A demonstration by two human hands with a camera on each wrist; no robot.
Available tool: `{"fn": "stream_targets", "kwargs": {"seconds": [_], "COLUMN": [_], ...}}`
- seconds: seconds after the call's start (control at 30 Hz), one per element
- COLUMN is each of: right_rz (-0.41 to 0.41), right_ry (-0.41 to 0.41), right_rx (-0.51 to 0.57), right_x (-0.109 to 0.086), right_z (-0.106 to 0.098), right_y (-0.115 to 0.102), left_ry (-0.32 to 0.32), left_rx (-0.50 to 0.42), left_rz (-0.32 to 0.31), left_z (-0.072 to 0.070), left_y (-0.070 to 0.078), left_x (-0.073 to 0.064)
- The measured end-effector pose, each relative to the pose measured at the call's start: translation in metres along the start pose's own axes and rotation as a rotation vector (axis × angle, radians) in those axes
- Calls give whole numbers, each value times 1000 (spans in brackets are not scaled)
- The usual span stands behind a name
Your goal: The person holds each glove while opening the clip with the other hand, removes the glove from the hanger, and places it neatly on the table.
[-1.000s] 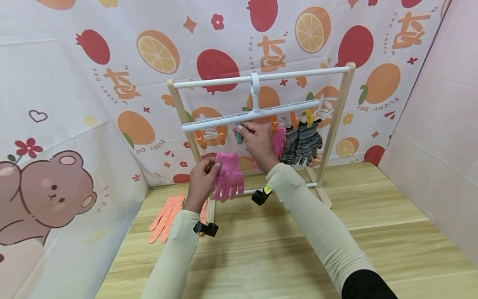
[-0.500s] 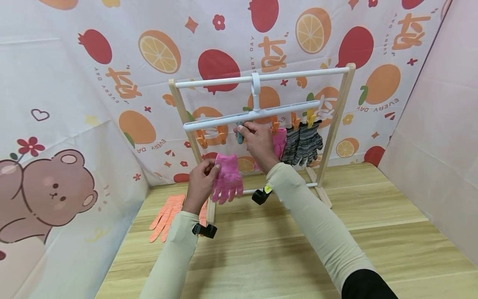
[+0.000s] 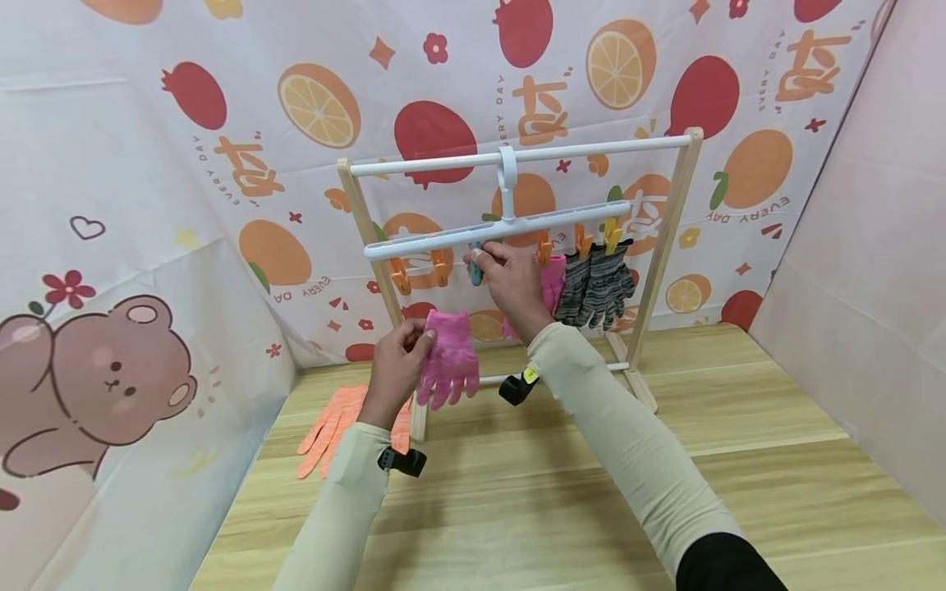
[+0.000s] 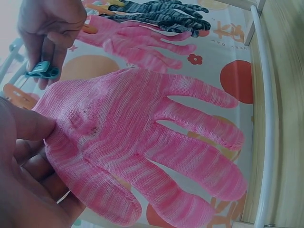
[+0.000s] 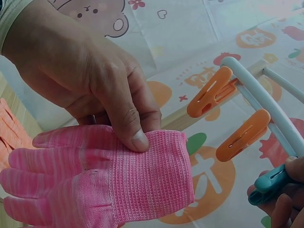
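My left hand point(image 3: 399, 367) pinches a pink knit glove point(image 3: 449, 357) near its cuff, thumb on the near side; its fingers hang downward. In the right wrist view the ribbed cuff point(image 5: 154, 175) points toward the clips. My right hand point(image 3: 512, 281) pinches a teal clothespin point(image 3: 475, 267) under the white hanger point(image 3: 436, 240). That clothespin point(image 5: 273, 184) sits above and apart from the glove's cuff. Orange clothespins point(image 5: 242, 135) hang on the hanger's left part. Another pink glove point(image 3: 553, 283), partly hidden behind my right hand, hangs from an orange clip.
Grey-black gloves point(image 3: 597, 283) hang at the hanger's right end from orange and yellow clips. The hanger hooks over the white rail point(image 3: 591, 151) of a wooden-legged rack point(image 3: 668, 230). Orange gloves point(image 3: 332, 427) lie on the wooden table point(image 3: 562, 492), left.
My left hand has lowered slightly with the pink glove, moving it a little farther from the hanger. The right hand stays at the teal clothespin.
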State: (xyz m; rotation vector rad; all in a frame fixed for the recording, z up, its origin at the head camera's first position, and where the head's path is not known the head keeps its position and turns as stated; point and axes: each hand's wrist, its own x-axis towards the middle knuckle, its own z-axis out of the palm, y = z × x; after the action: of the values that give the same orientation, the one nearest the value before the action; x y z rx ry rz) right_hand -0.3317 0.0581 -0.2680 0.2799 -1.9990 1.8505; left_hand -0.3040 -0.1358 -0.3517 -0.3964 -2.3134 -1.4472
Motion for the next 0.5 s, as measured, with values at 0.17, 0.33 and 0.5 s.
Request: {"fn": "stream_targets", "kwargs": {"seconds": [0.17,0.33,0.5], "right_rz": [12,-20,-23], "right_ry": [5,13,14], "right_rx": [1,-1,4], "right_x": [-1,0,1], "right_z": [1,1,0], "right_y": [1,2,2], "left_ry": [0,18,24], "left_rx": [-2,1,-2], "left_rz": [-6,7,10], "left_z": [-1,-2,-2], "left_y": [-3,-4,-6], "left_x": [-3,-4,-6]}}
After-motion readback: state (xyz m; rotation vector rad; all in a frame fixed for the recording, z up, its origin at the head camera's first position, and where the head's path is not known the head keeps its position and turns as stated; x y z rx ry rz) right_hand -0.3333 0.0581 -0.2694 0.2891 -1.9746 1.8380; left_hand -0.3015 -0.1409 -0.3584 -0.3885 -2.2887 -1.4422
